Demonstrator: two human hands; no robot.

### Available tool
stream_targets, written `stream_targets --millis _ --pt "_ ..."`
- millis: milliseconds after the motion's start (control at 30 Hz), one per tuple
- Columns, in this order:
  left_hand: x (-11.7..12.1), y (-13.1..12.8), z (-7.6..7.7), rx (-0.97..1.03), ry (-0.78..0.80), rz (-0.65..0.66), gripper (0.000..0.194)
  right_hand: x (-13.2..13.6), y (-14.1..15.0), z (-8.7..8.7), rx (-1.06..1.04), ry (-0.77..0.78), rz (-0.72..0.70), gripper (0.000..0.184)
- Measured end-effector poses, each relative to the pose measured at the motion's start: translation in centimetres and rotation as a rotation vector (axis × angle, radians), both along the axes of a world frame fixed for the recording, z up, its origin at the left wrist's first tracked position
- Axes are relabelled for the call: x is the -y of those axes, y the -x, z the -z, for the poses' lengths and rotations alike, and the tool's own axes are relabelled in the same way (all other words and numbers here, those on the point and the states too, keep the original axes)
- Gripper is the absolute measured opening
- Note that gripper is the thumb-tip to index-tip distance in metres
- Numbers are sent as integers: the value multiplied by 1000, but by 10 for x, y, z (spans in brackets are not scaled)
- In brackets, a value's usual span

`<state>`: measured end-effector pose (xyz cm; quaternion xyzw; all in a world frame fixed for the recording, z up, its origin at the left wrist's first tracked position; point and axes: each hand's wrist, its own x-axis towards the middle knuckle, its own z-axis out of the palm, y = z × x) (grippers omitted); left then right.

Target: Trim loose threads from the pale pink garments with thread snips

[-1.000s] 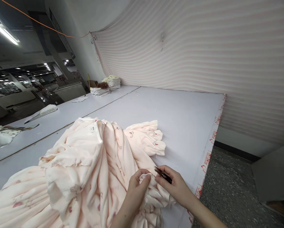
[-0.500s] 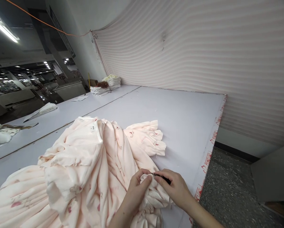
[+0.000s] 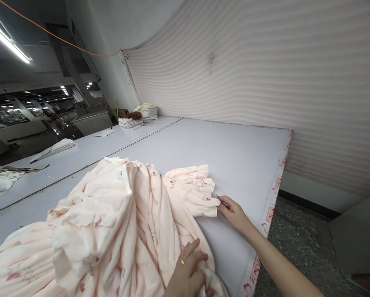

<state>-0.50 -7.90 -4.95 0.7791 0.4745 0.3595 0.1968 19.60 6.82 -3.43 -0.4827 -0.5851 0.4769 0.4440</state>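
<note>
A pale pink plush garment (image 3: 150, 214) with small red and brown prints lies heaped on the table, its white label (image 3: 121, 174) at the neckline. My right hand (image 3: 233, 212) is at the gathered cuff (image 3: 208, 202) of the sleeve, fingertips touching its edge. It is closed on slim dark thread snips (image 3: 223, 202), whose pointed tip shows beyond the fingers. Lower down, my left hand (image 3: 188, 268), with a gold ring, lies over the garment, its fingers partly bent and apart. The lower edge of the picture cuts off part of that hand.
The pale table (image 3: 240, 152) has a right edge taped with red print. Stacks of folded cloth (image 3: 146, 112) stand at the far end. More white cloth (image 3: 3, 178) and a folded pile (image 3: 59, 146) lie at left. Striped sheeting (image 3: 250, 70) hangs behind.
My right hand has moved up and away with the snips to the upper cuff. My left hand has let go of the gathered fabric and shifted down. The view has tilted slightly.
</note>
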Motion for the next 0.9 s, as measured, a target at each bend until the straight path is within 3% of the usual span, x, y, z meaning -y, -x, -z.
stream_targets --millis 67,167,267,333,433,533,600,733,800,900 --pt "-7 5 -18 185 107 -29 20 7 5 -6 -94 91 -52 26" --pt "-19 10 -50 298 294 -202 8 25 17 -17 -228 202 -129 33" --pt "-31 3 -69 221 405 -268 44 42 35 -28 -324 264 -197 34" --pt "-41 -5 -73 200 402 -294 44 50 45 -34 -403 314 -237 34" --pt "-51 -10 -73 238 324 -362 20 51 49 -38 -469 348 -183 31" --pt "-52 -3 -73 233 328 -328 13 46 38 -40 -222 118 90 24" --pt "-50 3 -74 206 344 -300 14 47 30 -42 11 -104 177 25" --pt "-49 3 -77 179 320 -235 16 59 32 -46 243 -343 -160 50" --pt "-47 2 -79 192 298 -200 17 61 40 -45 269 -348 -247 42" --pt "-38 3 -78 187 315 -293 15 53 52 -40 165 -224 -142 12"
